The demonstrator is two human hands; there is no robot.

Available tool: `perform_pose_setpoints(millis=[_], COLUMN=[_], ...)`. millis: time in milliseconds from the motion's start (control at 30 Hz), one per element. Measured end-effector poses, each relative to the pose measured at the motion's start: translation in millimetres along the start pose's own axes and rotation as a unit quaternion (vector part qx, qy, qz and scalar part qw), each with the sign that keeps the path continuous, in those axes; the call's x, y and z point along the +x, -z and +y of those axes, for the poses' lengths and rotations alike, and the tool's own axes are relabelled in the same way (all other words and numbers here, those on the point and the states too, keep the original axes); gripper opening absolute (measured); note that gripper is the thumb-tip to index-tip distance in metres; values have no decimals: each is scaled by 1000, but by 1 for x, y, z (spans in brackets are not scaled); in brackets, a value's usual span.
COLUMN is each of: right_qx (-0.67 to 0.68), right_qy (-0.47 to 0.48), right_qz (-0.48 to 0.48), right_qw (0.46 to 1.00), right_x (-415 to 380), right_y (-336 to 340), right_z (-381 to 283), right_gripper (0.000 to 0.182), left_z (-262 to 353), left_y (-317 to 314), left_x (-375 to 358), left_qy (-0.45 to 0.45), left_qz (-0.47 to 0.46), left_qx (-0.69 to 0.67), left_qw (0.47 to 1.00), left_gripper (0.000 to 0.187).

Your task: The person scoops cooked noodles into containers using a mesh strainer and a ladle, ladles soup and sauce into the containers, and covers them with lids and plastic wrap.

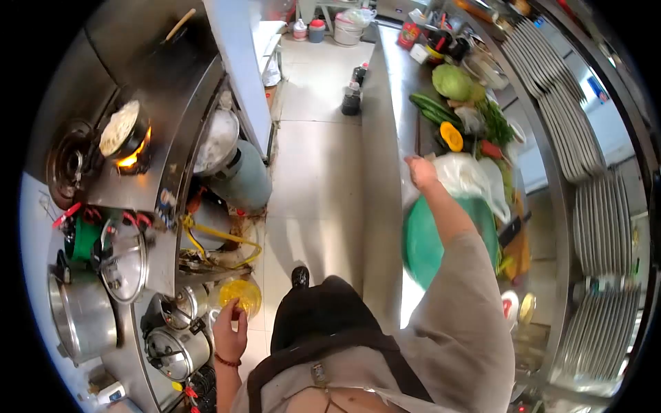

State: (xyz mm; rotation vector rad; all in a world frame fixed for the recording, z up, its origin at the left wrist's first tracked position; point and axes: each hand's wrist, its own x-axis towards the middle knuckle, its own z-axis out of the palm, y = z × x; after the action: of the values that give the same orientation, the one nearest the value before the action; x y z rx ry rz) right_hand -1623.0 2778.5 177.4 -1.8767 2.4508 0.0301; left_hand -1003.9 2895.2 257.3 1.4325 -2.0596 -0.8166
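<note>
My left hand (pixel 231 333), with a red bead bracelet at the wrist, has its fingers closed at the rim of a see-through bowl of yellow liquid (pixel 242 297), low on the left. Stretched forward over the steel counter (pixel 392 82), my right hand (pixel 421 172) is closed beside a white plastic bag (pixel 458 172). A thin dark strip runs from its fingers along the counter; I cannot tell what they grip. Beneath my right forearm sits a large green round tub (pixel 434 237). Just past the hand lie a cut pumpkin piece (pixel 451 137) and green cucumbers (pixel 432 108).
On the left, a pot (pixel 125 134) with pale contents stands over a flaming burner (pixel 131 160). Pressure cookers (pixel 172 351) and a grey gas cylinder (pixel 246 182) are below. Dark bottles (pixel 351 100) stand by the counter. A cabbage (pixel 453 82), a knife (pixel 513 230) and plate stacks (pixel 602 227) are on the right.
</note>
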Motion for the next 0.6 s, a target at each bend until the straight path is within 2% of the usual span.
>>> perform_pose_setpoints(millis=[67,100,133,167,200,233,267,333,367,400,433,467,500,567,600], right_qx=[-93,-115,-126,-113,-147,-248,-240,-188,-211,-40,123,-31,-181,-171,-17], right_qy=[4,-34,19,134,160,165,149,216,313,209,84,247,399,440,319], right_qz=[-29,-97,-54,40,-7,-54,-91,-97,-63,-155,-239,-243,-228,-209,-246], right_qw=[995,988,990,984,976,953,955,953,924,965,960,938,869,856,915], right_x=[67,100,122,139,154,146,141,143,149,182,184,200,219,234,240], right_y=[-25,-18,-39,-68,-69,-65,-103,-106,-115,-103,-66,-70,-78,-87,-73], right_z=[47,42,65,99,108,120,158,177,195,167,130,128,141,144,122], right_gripper=[28,27,31,41,52,54,53,39,29,27,26,24,23,21,21], left_z=[12,18,23,24,17,19,18,13,15,16,24,24,33,36,34], left_y=[-9,-13,-15,-17,-24,-24,-26,-40,-49,-63,-69,-80,-94,-108,-110], left_x=[55,72,80,96,104,104,115,129,132,156,167,176,192,207,211], left_qy=[11,36,68,90,103,112,117,156,164,185,199,222,216,197,207], left_qz=[-8,-7,3,-11,-25,-38,-70,-31,-36,-40,-79,-137,-166,-196,-188], left_qx=[-28,-39,-49,-34,-1,41,79,64,50,36,36,32,30,14,7], left_qw=[1000,999,996,995,994,992,987,985,984,981,976,965,962,961,960], left_gripper=[32,32,31,31,30,30,29,31,31,32,30,32,36,40,40])
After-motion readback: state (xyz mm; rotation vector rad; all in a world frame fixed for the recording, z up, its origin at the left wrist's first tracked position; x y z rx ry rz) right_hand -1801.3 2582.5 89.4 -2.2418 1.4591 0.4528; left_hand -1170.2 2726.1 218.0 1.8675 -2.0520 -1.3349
